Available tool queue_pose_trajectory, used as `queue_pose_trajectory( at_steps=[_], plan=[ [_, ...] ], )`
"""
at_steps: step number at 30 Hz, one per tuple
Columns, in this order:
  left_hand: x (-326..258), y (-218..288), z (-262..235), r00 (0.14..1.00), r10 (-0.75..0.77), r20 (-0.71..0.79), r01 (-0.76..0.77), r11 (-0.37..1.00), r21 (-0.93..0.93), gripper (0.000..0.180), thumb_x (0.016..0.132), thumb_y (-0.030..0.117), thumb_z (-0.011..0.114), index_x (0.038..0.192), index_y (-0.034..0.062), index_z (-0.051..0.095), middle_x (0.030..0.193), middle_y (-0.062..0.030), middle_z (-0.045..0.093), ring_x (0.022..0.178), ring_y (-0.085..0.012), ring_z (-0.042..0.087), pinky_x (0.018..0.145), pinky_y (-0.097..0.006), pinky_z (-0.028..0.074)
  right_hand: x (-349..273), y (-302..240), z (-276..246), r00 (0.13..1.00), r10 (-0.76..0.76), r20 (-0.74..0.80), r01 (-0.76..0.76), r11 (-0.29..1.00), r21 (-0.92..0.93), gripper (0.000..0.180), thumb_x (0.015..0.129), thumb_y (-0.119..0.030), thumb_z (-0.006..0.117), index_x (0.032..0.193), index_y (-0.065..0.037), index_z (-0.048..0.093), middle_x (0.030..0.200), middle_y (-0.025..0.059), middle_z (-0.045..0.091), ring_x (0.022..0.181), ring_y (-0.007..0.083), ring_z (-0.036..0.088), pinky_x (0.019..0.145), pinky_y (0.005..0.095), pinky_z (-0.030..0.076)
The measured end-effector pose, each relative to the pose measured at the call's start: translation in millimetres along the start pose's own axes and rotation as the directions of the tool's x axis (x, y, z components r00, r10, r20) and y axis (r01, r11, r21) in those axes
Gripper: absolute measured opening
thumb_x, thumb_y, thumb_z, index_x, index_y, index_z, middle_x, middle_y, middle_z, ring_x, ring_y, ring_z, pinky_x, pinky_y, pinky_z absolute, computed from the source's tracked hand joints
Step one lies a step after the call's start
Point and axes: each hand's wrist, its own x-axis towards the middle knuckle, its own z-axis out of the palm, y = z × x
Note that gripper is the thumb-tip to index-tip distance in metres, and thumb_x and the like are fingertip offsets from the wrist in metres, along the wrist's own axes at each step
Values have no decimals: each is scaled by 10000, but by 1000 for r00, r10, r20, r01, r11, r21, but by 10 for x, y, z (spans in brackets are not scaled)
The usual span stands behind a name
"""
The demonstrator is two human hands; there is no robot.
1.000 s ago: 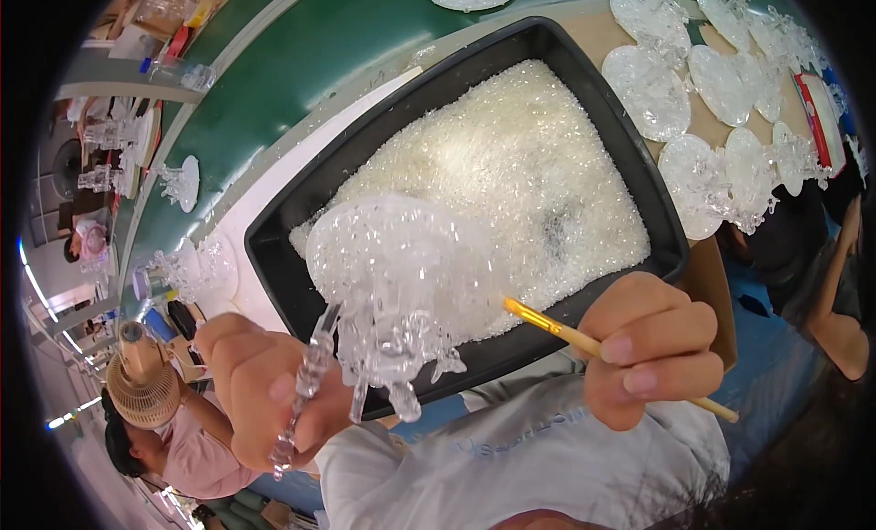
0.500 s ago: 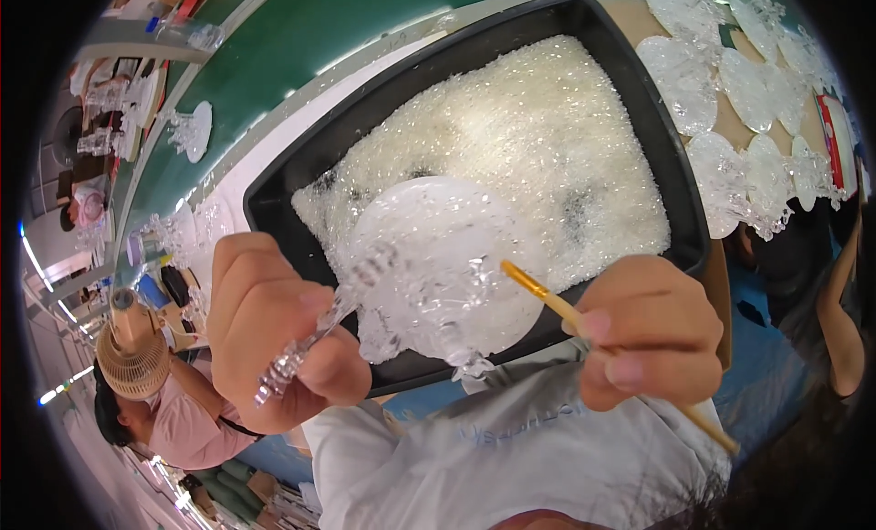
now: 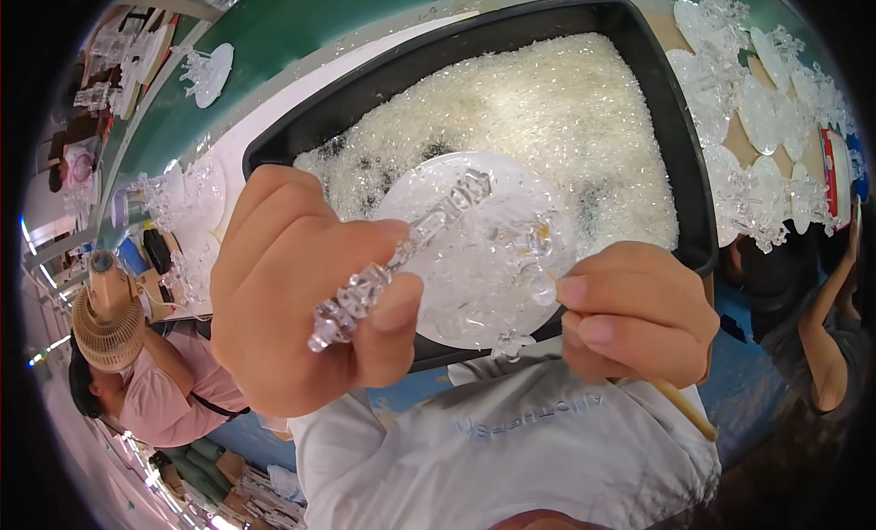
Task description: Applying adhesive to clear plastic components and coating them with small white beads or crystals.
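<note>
At far left, near the dark rim, a person in a pink top (image 3: 169, 402) with a small woven fan (image 3: 108, 325) beside, face turned away and partly cut by the edge. Above that, some clear ornaments (image 3: 178, 197) on the white table strip, blurred and hard to separate one from another. Then the left hand (image 3: 306, 288), closed in a fist around a clear beaded stem (image 3: 401, 252), thumb pressed on the lower end; the middle part of the stem hidden under the fingers, only the knobby end and the upper part visible. At the top of the stem, a round clear disc (image 3: 465, 252), held up just over the black tray (image 3: 680, 147), with small crystal pieces on its face; how these pieces attach, not possible to tell through the glare. Behind it, a bed of tiny clear beads (image 3: 547, 110) in the tray, its near part covered by the disc and both hands. Further right, the right hand (image 3: 634, 316), fingers closed narrow on a thin wooden stick (image 3: 684, 411), the tip at the disc edge and hidden by the fingers, only the back end showing below the hand. At far right, a row of finished clear ornaments (image 3: 757, 119), bent by the lens, and an arm of another person (image 3: 826, 348), mostly cut off.
</note>
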Motion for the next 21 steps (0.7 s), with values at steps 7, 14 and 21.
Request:
queue_pose_trajectory(
  at_steps=[7, 14, 21],
  plan=[
    [44, 9, -38, 998, 22, 60, -22, 1000, -3, 276, 972, 131, 525, 987, -144, 524, 708, -158, 554, 543, -217, 428, 517, -372, 324, 0, -26, -20, 999, -26, -28, 25, 999, -28, 176, 694, 31, 740, 848, 53, 658, 782, 208, 682, 558, 254, 651, 443, 283, 518],
    [37, -11, -49, 995, 33, 93, -35, 999, 13, 246, 960, 78, 504, 977, -166, 520, 714, -172, 555, 531, -220, 418, 492, -359, 309, 21, -74, 18, 998, -60, 19, 61, 995, -77, 204, 666, 57, 747, 845, 42, 651, 770, 187, 677, 569, 249, 653, 438, 273, 504],
    [57, 11, -90, 990, 26, 136, -29, 999, 22, 235, 953, 65, 508, 974, -169, 524, 730, -187, 557, 536, -217, 405, 487, -352, 304, 64, -92, -28, 987, -53, 149, 60, 997, -45, 204, 657, 78, 728, 838, 44, 642, 780, 182, 674, 581, 236, 645, 433, 266, 494]
  ],
)
